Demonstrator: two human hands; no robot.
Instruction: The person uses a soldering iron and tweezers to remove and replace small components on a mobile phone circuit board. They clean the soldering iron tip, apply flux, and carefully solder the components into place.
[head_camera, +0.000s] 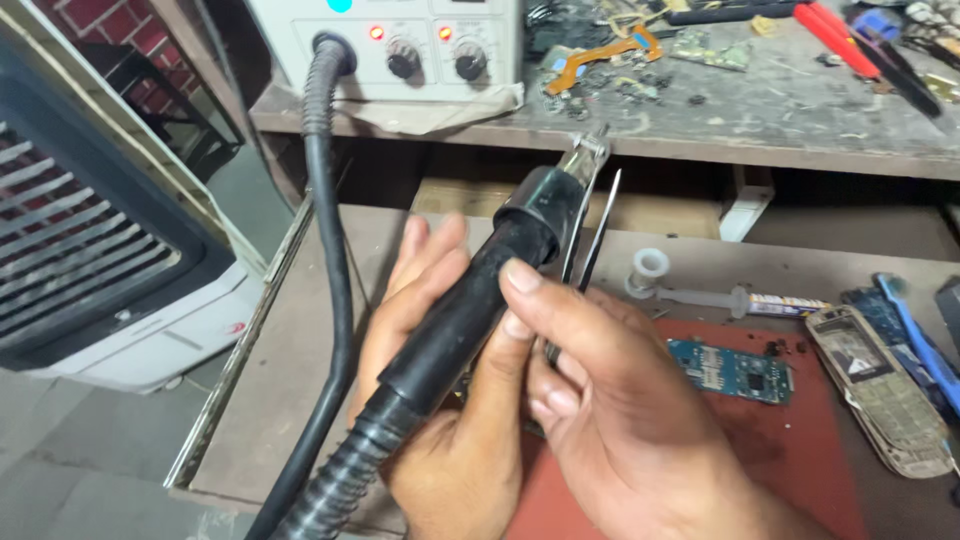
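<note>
The left hand (440, 400) cradles the black handle of a hot-air tool (470, 300) from below, its fingers spread open behind the barrel, so the handle rests in the palm rather than in a tight fist. The right hand (610, 420) comes in from the lower right, thumb pressed on the handle and fingers curled around a pair of thin tweezers (598, 230), whose tips point upward just beside the tool's metal nozzle (585, 160); whether the tweezers touch the nozzle is hard to tell from this angle. A ribbed black hose (325, 300) runs from the handle's base up to a white rework station (400, 40) with two knobs and two red lights on the upper shelf. Just beyond the right hand, on a red mat (790, 440), lies a blue circuit board (730, 370), with a phone housing (880, 390) and a syringe (740, 298) near it. A white cooler (90, 230) stands at the left.
</note>
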